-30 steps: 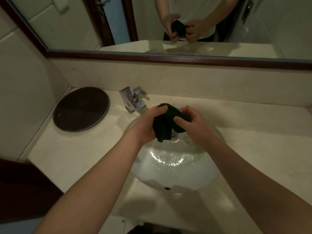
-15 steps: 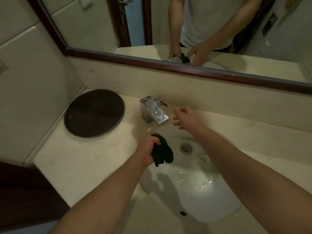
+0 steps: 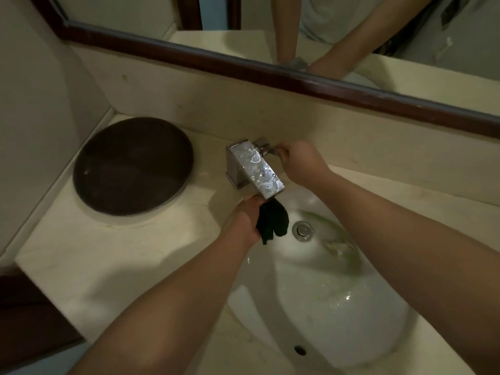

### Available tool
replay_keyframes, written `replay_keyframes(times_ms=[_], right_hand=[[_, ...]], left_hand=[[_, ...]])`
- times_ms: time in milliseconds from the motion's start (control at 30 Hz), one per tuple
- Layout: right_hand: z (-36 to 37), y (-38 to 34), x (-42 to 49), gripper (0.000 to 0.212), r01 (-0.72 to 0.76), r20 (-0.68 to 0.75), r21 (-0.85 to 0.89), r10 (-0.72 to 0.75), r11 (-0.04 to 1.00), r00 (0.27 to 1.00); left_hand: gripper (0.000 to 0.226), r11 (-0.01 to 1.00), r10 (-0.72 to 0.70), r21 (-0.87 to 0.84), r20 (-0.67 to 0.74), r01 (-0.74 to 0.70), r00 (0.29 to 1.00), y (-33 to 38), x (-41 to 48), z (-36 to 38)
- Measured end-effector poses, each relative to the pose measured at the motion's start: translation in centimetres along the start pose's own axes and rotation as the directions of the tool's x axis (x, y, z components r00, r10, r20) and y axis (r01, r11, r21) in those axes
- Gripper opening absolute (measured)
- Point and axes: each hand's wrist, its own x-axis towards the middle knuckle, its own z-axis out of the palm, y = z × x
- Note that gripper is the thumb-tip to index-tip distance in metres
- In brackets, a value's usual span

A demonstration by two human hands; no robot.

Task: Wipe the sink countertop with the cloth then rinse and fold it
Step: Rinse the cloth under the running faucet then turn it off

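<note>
Change: Half a second before, the right hand (image 3: 300,161) had hung loose short of the tap. It had since reached the small chrome lever (image 3: 267,148) at the tap's 1 o'clock and curled its fingers on it. The left hand (image 3: 247,220) had brought the dark crumpled cloth (image 3: 272,221) up to just beneath the spout tip.
Cloth: limp and bunched, it hung from the left fist over the basin, at 9 o'clock of the round metal drain plug (image 3: 302,230).
Materials: the boxy chrome tap (image 3: 254,166) had a flat top beaded with water. The glossy white oval basin (image 3: 324,307) was wet. The cream stone surface (image 3: 94,266) looked matte. A dark brown round disc (image 3: 132,166) lay at the tap's 9 o'clock.
Hands: the left was clenched round the cloth, its forearm entering from 7 o'clock. The right grasped the lever, its forearm entering from 4 o'clock.
</note>
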Motion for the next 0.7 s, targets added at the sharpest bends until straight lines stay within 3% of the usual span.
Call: replay_keyframes(times_ms=[133,200,267,300,367,433,467,533,600,700], right_hand=[[-0.3,0.2,-0.3,0.032,-0.023,0.009,0.116,0.022,0.993,1.0],[0.2,0.7,-1.1,0.033,-0.148,0.011,0.332,0.153,0.932,0.988],[1.8,1.8,-3.0,0.031,-0.284,0.034,0.517,0.312,0.807,0.949],[2.8,2.4,-4.5,0.031,-0.344,0.079,0.56,0.364,0.754,0.928],[4.9,3.3,-7.5,0.033,-0.514,0.307,0.596,0.416,0.617,0.856],[6.4,3.5,-9.7,0.028,-0.642,0.525,0.622,0.37,0.448,0.767],[6.6,3.4,-10.3,0.022,-0.644,0.536,0.653,0.358,0.398,0.765],[6.0,3.3,-10.2,0.014,-0.56,0.395,0.714,0.419,0.42,0.818],[4.6,3.3,-9.8,0.017,-0.465,0.229,0.71,0.452,0.529,0.862],[2.3,2.6,-9.2,0.015,-0.384,0.168,0.629,0.363,0.676,0.916]], left_hand=[[0.026,0.999,-0.038,-0.022,0.011,0.038,0.999,0.0,0.6,0.2],[0.022,0.998,-0.055,-0.024,0.003,0.055,0.998,0.4,0.2,0.6],[0.037,0.996,-0.055,-0.074,0.031,0.057,0.998,0.4,0.2,0.7],[0.04,0.992,-0.046,-0.114,0.045,0.051,0.998,0.5,0.3,0.5],[0.033,0.985,-0.051,-0.163,0.071,0.062,0.996,0.6,0.1,0.3],[0.026,0.982,-0.062,-0.17,0.107,0.08,0.992,0.7,-0.2,0.4],[0.024,0.988,-0.058,-0.139,0.095,0.071,0.994,0.7,-0.2,0.5],[0.014,0.999,0.004,0.039,0.029,-0.005,1.0,0.8,0.1,0.3],[0.014,0.941,0.115,0.322,-0.015,-0.104,0.993,0.8,0.6,-0.6],[0.038,0.81,0.223,0.519,0.156,-0.272,0.962,0.6,0.2,-1.8]])
